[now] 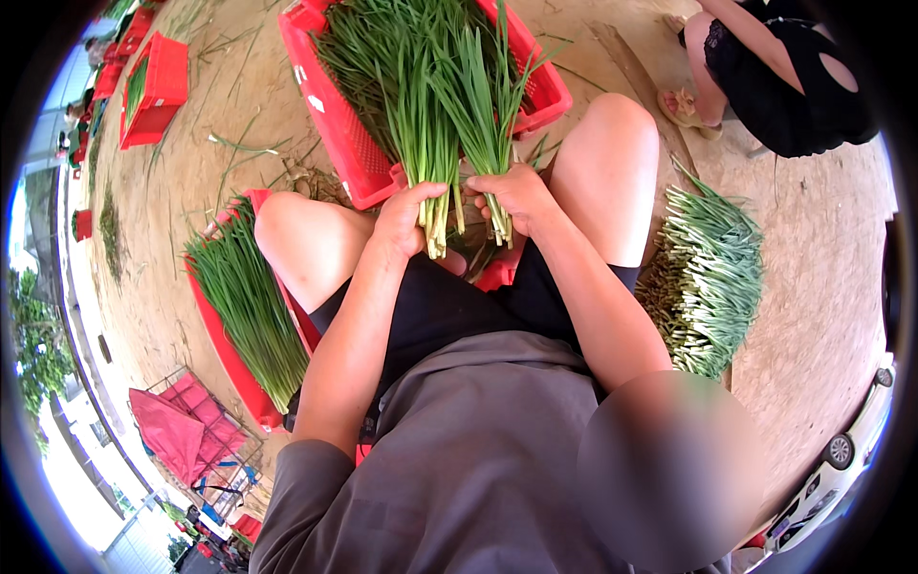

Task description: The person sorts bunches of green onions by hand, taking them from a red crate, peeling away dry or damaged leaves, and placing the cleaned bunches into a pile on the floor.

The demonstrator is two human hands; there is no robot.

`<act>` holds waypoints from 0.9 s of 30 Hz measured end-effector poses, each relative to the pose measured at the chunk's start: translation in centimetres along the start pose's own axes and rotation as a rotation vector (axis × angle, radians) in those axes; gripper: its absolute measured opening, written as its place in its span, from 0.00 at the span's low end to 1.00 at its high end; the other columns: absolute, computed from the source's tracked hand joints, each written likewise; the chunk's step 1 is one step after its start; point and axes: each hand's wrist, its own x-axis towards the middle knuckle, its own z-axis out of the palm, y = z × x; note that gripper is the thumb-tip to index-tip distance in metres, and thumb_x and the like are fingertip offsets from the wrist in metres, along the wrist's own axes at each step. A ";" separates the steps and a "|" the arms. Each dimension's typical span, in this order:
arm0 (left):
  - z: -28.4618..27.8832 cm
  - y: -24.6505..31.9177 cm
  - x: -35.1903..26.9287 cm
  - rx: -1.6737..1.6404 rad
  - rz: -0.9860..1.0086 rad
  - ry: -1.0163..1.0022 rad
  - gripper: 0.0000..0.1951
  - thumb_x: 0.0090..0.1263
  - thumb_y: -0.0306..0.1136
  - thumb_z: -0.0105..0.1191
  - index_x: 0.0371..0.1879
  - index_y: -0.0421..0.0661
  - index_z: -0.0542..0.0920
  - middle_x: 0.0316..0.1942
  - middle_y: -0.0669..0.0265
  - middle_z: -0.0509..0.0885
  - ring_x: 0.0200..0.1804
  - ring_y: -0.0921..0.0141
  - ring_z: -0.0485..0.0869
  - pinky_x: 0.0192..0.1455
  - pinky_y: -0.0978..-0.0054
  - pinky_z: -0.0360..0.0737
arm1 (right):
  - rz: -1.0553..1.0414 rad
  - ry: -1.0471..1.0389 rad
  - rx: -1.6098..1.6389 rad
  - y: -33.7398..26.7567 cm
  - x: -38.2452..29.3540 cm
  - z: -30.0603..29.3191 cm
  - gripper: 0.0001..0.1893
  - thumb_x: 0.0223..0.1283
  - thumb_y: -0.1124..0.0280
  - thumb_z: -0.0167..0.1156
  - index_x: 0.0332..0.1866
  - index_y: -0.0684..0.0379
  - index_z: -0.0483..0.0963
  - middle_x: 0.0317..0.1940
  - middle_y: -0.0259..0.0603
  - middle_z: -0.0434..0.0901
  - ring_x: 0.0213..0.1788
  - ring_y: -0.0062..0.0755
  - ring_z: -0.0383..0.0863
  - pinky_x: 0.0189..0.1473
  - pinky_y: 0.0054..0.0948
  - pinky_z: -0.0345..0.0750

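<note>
My left hand [403, 219] grips a thick bunch of green garlic chives [427, 143] near its pale cut ends. A thinner bunch of the same chives [484, 140] is held at its base by my right hand [515, 195]. The two bunches lie side by side, leaves pointing away from me. Their leaves rest over a red plastic crate [344, 136] heaped with more chives [358, 54]. My hands are close together between my bent knees, and the fingers under each bunch are partly hidden.
By my left leg stands a red crate [208, 316] of neatly laid chives [247, 301]. A large pile of chives [710, 280] lies on the ground at right. Another person [782, 79] sits at upper right. Further off are another red crate [161, 90], a wire cart [193, 430] and a white car [817, 481].
</note>
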 end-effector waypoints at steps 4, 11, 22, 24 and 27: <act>-0.2 -0.1 0.0 -0.023 0.000 -0.035 0.17 0.72 0.29 0.55 0.57 0.33 0.77 0.46 0.50 0.86 0.45 0.59 0.88 0.51 0.59 0.88 | 0.049 0.046 0.055 -0.4 0.3 -0.2 0.08 0.62 0.74 0.68 0.39 0.70 0.82 0.31 0.43 0.85 0.25 0.25 0.79 0.23 0.26 0.76; 0.9 -0.6 0.4 -0.066 -0.028 -0.062 0.15 0.74 0.32 0.57 0.53 0.35 0.79 0.42 0.54 0.87 0.44 0.59 0.88 0.53 0.57 0.86 | -0.103 -0.015 -0.082 0.5 0.1 0.8 0.08 0.57 0.77 0.71 0.38 0.70 0.82 0.24 0.40 0.83 0.20 0.24 0.78 0.19 0.24 0.72; 1.0 -1.2 0.4 0.125 0.112 0.016 0.13 0.73 0.29 0.59 0.53 0.39 0.81 0.45 0.58 0.87 0.46 0.62 0.87 0.52 0.59 0.85 | 0.113 -0.101 0.291 -1.4 0.1 -0.5 0.09 0.58 0.74 0.57 0.38 0.69 0.77 0.25 0.41 0.78 0.19 0.28 0.72 0.20 0.28 0.71; 1.0 -1.1 0.5 0.120 0.105 0.015 0.13 0.73 0.28 0.59 0.54 0.39 0.81 0.46 0.59 0.87 0.47 0.62 0.87 0.53 0.59 0.85 | 0.147 -0.160 0.424 -1.8 0.4 -0.9 0.09 0.60 0.73 0.54 0.40 0.67 0.76 0.26 0.40 0.79 0.19 0.28 0.71 0.21 0.27 0.72; 2.6 -1.3 0.6 -0.052 0.062 -0.063 0.14 0.73 0.27 0.59 0.55 0.39 0.80 0.48 0.58 0.87 0.47 0.63 0.87 0.55 0.58 0.85 | 0.194 -0.151 0.471 -1.6 0.9 -1.3 0.09 0.60 0.72 0.53 0.41 0.66 0.74 0.26 0.38 0.79 0.20 0.28 0.71 0.22 0.27 0.72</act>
